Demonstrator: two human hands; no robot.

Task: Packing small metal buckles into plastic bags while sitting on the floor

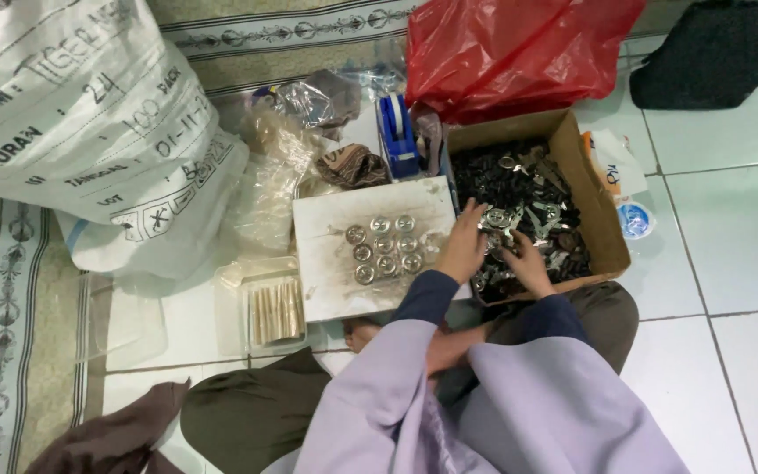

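Right, both hands down in cardboard box (603, 230) of small metal parts (528, 197) — left hand (464, 246) at box's near-left corner, fingers spread over shiny pieces, right hand (526, 263) just beside it, curled into heap (whether it grips anything, cannot tell). White board (335, 263) left of box carries round silver discs (385, 247) in rows — red plastic bag (511, 48) behind box

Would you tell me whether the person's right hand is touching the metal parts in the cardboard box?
Touching: the head view shows the right hand resting on the metal parts inside the cardboard box, its fingers buried among them.
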